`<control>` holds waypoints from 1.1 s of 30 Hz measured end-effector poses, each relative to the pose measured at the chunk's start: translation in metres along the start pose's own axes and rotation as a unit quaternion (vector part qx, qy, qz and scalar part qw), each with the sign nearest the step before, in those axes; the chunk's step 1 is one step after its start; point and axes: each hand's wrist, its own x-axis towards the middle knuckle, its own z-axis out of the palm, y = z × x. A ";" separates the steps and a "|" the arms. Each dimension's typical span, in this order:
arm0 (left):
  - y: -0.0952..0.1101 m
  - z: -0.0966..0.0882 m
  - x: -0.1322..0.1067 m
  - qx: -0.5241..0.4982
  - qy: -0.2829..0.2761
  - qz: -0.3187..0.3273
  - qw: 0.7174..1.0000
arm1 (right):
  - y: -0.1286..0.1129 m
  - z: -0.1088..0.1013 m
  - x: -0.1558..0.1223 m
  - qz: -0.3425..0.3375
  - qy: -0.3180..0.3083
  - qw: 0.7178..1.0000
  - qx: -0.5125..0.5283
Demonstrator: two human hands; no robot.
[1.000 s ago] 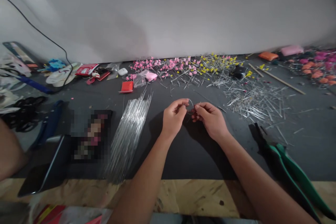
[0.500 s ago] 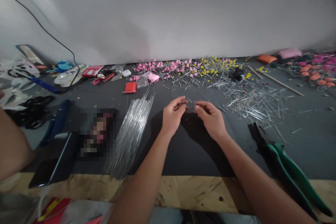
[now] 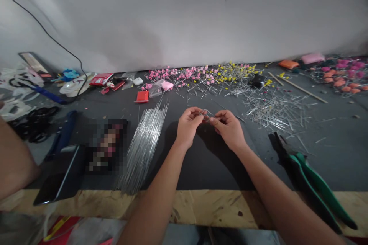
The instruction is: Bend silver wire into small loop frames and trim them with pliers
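Observation:
Thin silvery wire (image 3: pixel 207 113) runs in a bent shape between my two hands over the dark work surface. My left hand (image 3: pixel 188 124) pinches it with thumb and forefinger. On the other side, my right hand (image 3: pixel 229 125) is closed on the wire too, its thumb close to the left fingertips. Whether this is one piece or two I cannot tell. To the left lies a bundle of long straight wires (image 3: pixel 146 138); to the right is a loose heap of short wires (image 3: pixel 276 109).
Green-handled pliers (image 3: pixel 313 187) lie at the right. Along the wall are pink flower stems (image 3: pixel 184 73), yellow ones (image 3: pixel 235 71) and orange ones (image 3: pixel 339 81). A phone (image 3: pixel 59 176) rests at the front left, near another person's arm (image 3: pixel 15 157). A red packet (image 3: pixel 142 96) sits behind the wires.
My right hand has moved left, closing the gap, so its fingertips now nearly meet those of my left hand at the wire. The view has shifted slightly.

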 end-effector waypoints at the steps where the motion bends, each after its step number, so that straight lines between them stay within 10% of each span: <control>1: 0.000 0.000 0.000 -0.004 -0.004 0.000 1.000 | 0.000 0.000 0.000 -0.002 0.004 1.000 -0.004; 33: 0.002 0.001 0.001 -0.102 0.035 0.011 0.994 | -0.007 0.002 -0.007 -0.042 0.053 0.997 0.025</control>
